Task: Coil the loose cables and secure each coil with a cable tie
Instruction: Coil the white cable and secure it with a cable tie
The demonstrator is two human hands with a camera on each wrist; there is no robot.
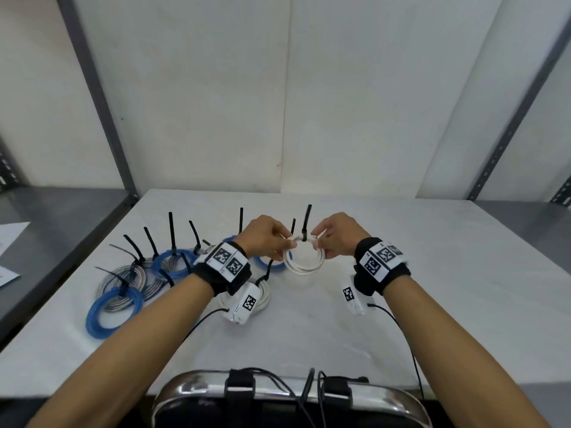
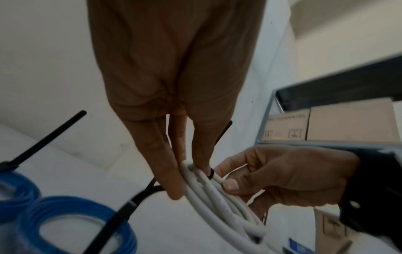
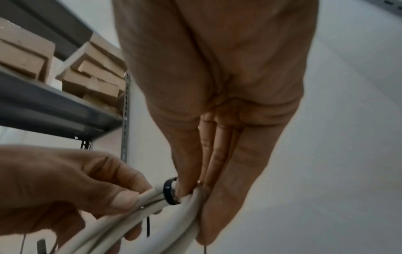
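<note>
Both hands' grip pinching white coil [image 1: 304, 261], white table [image 1: 401, 273], grey shelving [image 1: 92, 88], white wall [image 1: 278, 88]

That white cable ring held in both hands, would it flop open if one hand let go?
Probably not: a black cable tie already circles the white coil, so the loops should stay bundled. It keeps a round shape, so it seems springy. It looks light, since the left hand and right hand merely pinch it.

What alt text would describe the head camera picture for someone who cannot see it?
Two hands, left hand and right hand, hold a white cable coil bound by a black cable tie above a white table. Tied blue coils lie at left.
</note>
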